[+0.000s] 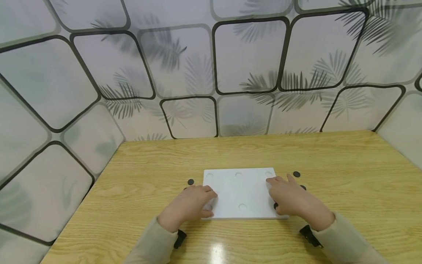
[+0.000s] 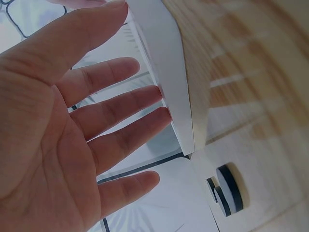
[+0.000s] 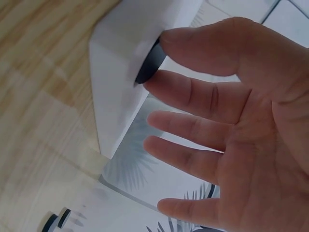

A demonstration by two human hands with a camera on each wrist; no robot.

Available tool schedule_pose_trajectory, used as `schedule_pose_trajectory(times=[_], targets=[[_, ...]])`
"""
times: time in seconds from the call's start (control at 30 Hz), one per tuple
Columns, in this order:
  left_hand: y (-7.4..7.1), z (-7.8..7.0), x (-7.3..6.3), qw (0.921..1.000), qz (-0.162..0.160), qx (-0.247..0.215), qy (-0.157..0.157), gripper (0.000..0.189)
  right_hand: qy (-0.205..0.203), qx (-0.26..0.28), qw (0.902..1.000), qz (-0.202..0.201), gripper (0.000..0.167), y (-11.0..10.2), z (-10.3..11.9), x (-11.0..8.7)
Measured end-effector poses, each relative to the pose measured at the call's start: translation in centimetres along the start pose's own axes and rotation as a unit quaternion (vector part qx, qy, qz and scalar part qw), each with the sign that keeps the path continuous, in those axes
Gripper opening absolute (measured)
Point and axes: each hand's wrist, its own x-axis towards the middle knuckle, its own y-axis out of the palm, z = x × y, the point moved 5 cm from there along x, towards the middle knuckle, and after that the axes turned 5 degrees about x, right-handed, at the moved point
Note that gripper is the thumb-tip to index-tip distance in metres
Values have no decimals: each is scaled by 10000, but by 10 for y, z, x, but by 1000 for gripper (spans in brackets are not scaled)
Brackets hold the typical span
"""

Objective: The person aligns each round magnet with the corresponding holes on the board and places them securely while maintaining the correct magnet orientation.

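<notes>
A white rectangular board (image 1: 242,190) with shallow round recesses lies flat on the table. My left hand (image 1: 192,203) rests at its left edge. In the left wrist view, the fingers (image 2: 130,99) are spread and fairly straight, the middle ones touching the board's side. My right hand (image 1: 291,198) is over the board's right end. Between its thumb and index finger it pinches a thin black disc (image 3: 151,64), standing tilted against the board surface near the near right corner. The other right-hand fingers (image 3: 186,157) are extended. In the head view the right hand partly covers this disc (image 1: 276,206).
Left of the board lies a black disc (image 1: 191,182), with another partly hidden by the left hand. On the right are a far black disc (image 1: 296,174) and a nearer one (image 1: 303,187) behind the right hand. A patterned wall (image 1: 188,117) borders the wooden table (image 1: 158,157).
</notes>
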Motion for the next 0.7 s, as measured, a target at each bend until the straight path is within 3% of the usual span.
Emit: schedule_pose_trajectory(times=[0.7], targets=[[0, -1, -1, 10000, 36, 31, -48, 40, -31, -123, 9999, -25, 26, 1, 1, 0]])
